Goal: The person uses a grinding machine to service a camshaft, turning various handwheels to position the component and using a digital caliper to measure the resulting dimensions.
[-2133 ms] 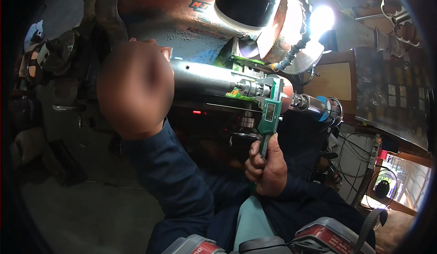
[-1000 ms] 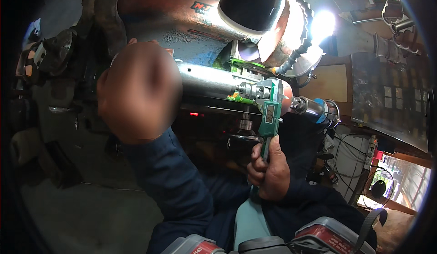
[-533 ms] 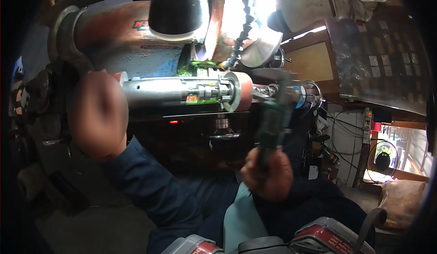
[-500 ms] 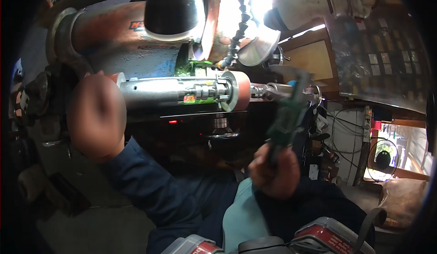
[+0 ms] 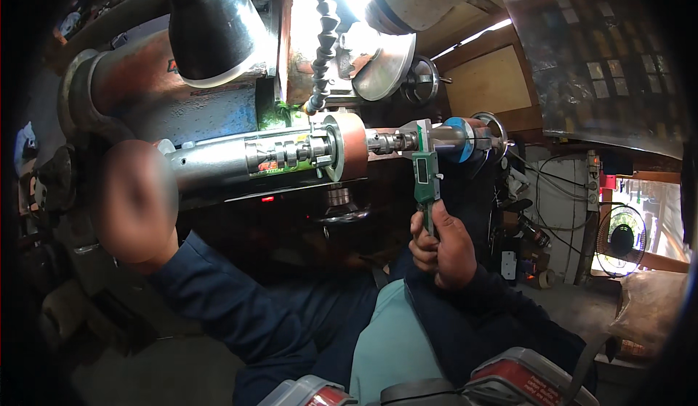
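Observation:
A green digital caliper (image 5: 424, 177) stands upright in my right hand (image 5: 446, 246), whose fingers are wrapped round its lower end. The caliper's jaws are up at the bare right-hand stretch of a shiny camshaft (image 5: 389, 141); whether they touch it is hard to tell. The camshaft lies level in the machine and passes through a reddish-brown ring (image 5: 352, 146). To its left is a grey metal cylinder (image 5: 209, 166) with a cut-out showing several lobes. My left hand (image 5: 137, 202) is at the cylinder's left end, its fingers smeared by a blur.
A black work lamp (image 5: 214, 35) and a segmented coolant hose (image 5: 325, 35) hang over the machine. Behind the camshaft stands a round metal guard (image 5: 385, 68). Handwheels (image 5: 342, 210) stick out at the front. A blue-rimmed tailstock part (image 5: 462, 141) is to the right, with a fan (image 5: 622, 240) farther off.
My right hand has raised the caliper, moving its jaws from in front of the tailstock to the camshaft. My left hand stays at the cylinder's left end. The whole view has shifted slightly.

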The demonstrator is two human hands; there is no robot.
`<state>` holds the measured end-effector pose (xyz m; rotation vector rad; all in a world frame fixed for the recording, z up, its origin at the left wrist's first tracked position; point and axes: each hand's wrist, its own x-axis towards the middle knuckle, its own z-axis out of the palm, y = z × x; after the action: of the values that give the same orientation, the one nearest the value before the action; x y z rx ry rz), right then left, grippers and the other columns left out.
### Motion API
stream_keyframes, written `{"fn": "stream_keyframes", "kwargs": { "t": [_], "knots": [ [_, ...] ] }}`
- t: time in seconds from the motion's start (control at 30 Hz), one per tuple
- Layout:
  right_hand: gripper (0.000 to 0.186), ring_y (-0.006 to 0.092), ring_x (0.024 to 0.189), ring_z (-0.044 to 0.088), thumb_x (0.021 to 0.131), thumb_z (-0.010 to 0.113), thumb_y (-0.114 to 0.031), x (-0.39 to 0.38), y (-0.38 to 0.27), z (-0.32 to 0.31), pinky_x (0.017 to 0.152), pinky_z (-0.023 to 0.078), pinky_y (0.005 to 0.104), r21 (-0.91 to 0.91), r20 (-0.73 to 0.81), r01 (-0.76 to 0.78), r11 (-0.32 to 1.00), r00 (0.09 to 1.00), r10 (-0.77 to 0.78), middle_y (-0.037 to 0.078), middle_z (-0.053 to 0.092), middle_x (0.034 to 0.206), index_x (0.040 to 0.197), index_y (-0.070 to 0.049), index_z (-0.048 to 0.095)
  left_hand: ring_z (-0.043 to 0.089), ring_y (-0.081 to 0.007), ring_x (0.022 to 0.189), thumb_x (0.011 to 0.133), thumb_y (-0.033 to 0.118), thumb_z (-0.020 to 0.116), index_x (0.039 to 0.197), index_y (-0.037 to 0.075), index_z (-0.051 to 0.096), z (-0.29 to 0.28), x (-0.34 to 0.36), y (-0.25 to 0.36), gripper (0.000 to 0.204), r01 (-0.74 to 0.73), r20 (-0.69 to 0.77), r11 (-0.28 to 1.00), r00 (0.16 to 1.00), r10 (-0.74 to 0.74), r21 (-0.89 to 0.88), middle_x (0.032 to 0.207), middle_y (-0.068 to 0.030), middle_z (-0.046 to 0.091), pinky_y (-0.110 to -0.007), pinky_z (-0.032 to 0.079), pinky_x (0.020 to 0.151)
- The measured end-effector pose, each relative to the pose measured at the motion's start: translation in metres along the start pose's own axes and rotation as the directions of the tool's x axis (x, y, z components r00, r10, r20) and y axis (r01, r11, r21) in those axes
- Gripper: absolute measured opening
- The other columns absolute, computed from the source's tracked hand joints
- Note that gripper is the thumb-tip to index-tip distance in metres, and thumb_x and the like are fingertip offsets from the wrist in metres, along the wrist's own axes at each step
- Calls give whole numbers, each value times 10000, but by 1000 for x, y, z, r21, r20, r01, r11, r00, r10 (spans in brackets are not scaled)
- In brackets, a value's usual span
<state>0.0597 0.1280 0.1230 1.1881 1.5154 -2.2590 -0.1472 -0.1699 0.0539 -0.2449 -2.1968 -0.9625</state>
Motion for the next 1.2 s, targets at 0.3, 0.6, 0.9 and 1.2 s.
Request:
{"fn": "stream_keyframes", "kwargs": {
  "t": [0.3, 0.6, 0.9, 1.2],
  "knots": [
    [517, 27, 467, 255, 1042, 350, -521, 14, 17, -7, 409, 195, 211, 79, 44, 4, 997, 999, -7, -72, 297, 611, 939, -42, 515, 718, -265, 957, 953, 158, 648, 1008, -35, 700, 3, 0, 1, 208, 4, 27, 1000, 1000, -3, -26, 917, -115, 748, -338, 563, 829],
    [531, 27, 462, 258, 1037, 351, -534, 16, 23, -4, 407, 194, 216, 66, 31, 26, 997, 999, -28, -73, 291, 611, 920, -40, 507, 714, -261, 969, 955, 160, 646, 1009, -33, 701, 3, -1, 2, 207, 18, 16, 999, 1000, -17, -31, 920, -108, 749, -333, 563, 821],
    [554, 34, 452, 240, 1023, 357, -571, 10, 8, -4, 408, 192, 221, 28, -29, -47, 998, 998, 48, -78, 263, 591, 885, -55, 503, 716, -260, 965, 944, 152, 662, 1019, -26, 707, 6, -2, 1, 198, 24, 16, 999, 1000, -23, -35, 924, -116, 748, -331, 565, 811],
    [541, 36, 440, 225, 1015, 355, -592, 0, -29, 1, 408, 187, 219, -63, -76, -192, 979, 979, 187, -87, 240, 565, 867, -92, 497, 724, -250, 931, 930, 153, 681, 1031, -16, 717, 1, -1, -4, 200, 19, 6, 1000, 1000, -19, -11, 955, -153, 740, -321, 574, 775]
  ]
}}
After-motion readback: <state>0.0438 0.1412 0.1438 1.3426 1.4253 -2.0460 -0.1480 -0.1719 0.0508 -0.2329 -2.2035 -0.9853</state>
